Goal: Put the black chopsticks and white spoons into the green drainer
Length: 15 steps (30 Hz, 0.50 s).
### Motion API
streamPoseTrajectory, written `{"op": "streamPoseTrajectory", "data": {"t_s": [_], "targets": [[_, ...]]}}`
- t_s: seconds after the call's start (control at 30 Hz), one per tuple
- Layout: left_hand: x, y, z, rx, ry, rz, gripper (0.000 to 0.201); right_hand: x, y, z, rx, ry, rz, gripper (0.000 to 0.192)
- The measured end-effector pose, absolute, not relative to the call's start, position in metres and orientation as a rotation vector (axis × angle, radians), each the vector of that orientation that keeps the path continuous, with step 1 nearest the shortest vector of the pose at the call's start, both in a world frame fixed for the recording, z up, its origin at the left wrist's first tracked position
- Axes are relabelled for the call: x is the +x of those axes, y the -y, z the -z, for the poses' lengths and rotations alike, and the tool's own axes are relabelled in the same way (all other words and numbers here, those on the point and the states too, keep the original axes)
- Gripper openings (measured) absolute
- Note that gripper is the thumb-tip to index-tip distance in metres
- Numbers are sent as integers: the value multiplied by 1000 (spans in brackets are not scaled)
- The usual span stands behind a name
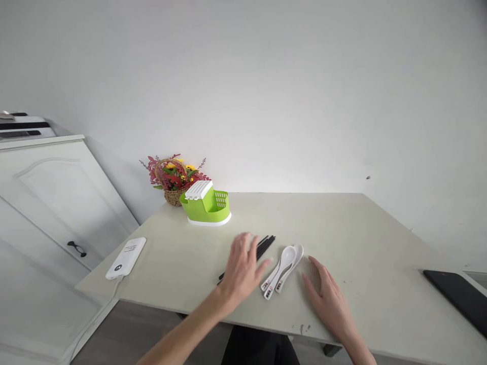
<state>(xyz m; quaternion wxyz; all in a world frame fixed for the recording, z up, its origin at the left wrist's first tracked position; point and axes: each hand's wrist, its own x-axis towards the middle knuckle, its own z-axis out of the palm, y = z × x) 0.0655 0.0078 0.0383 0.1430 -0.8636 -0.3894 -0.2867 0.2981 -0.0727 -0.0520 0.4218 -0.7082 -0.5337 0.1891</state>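
My left hand (243, 266) hovers over a bundle of black chopsticks (265, 247), fingers apart, hiding the middle of the bundle. Just right of it lie several white soup spoons (286, 261), overlapping, with their bowls pointing away from me and small dark and red marks on the handle ends. Beside the spoons on the right is my right hand (327, 299), low over the table, thumb and fingers spread with nothing between them. Farther back stands a green utensil holder (209, 207) with a white slotted lid on its left part and a white base.
A wicker basket of artificial flowers (175, 195) stands behind the holder against the wall. On the table's left lies a white power bank (127, 258) with a cable. A black flat device (456, 296) lies at the right edge. White cabinet (57, 177) on the left.
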Motion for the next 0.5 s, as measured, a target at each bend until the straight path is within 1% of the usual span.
{"op": "streamPoseTrajectory", "data": {"t_s": [0.13,0.23,0.37,0.5], "targets": [[16,-75,-89,-2163,1234,1029,51,300,74,50,-1723,1254,-530,61],[-24,-121,-113,-2003,1323,1061,50,300,73,51,-1704,1212,-575,61],[-57,-151,-107,-2059,1322,1040,38,297,68,61,-1635,1170,-544,60],[-61,-156,-93,-2073,1299,1009,31,301,60,74,-1600,1155,-493,56]]}}
